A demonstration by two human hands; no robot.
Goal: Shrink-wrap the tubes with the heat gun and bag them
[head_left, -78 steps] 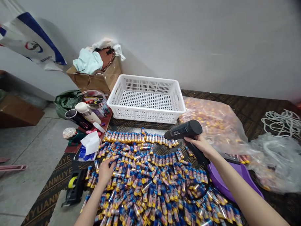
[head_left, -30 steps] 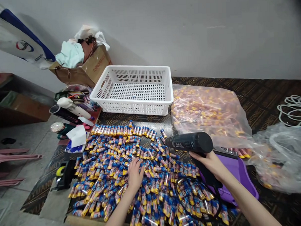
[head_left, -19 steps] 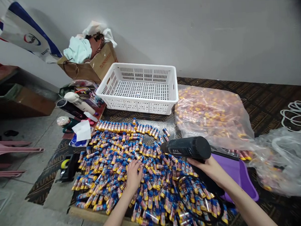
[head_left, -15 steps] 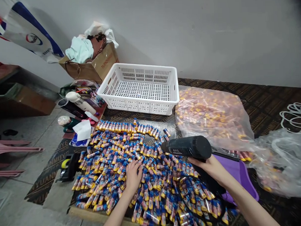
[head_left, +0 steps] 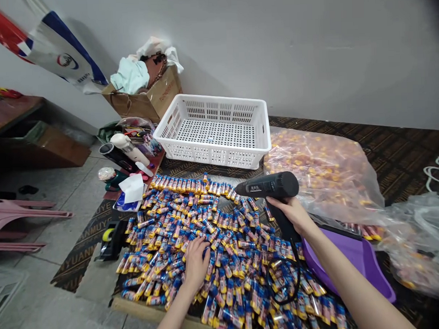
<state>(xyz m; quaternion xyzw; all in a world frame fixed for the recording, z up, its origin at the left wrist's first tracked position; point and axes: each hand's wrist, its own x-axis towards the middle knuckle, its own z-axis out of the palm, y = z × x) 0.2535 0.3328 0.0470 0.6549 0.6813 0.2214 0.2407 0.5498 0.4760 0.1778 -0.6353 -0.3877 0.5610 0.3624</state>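
Since half a second ago I am lifting the black heat gun (head_left: 269, 187) in my right hand (head_left: 291, 212), fingers wrapped tight on its grip, its nozzle pointing left above the far rows. My left hand (head_left: 196, 263) is pressing flat, fingers spread, on the blue-and-yellow tubes (head_left: 222, 251) covering the board. Beyond them, the white basket (head_left: 218, 133) is sitting beside the clear bag (head_left: 320, 173).

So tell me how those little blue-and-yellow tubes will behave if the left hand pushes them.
The tubes look round and lie loose, so they would probably roll and scatter under the left hand. They seem small and light, and their glossy wrap may be slippery.
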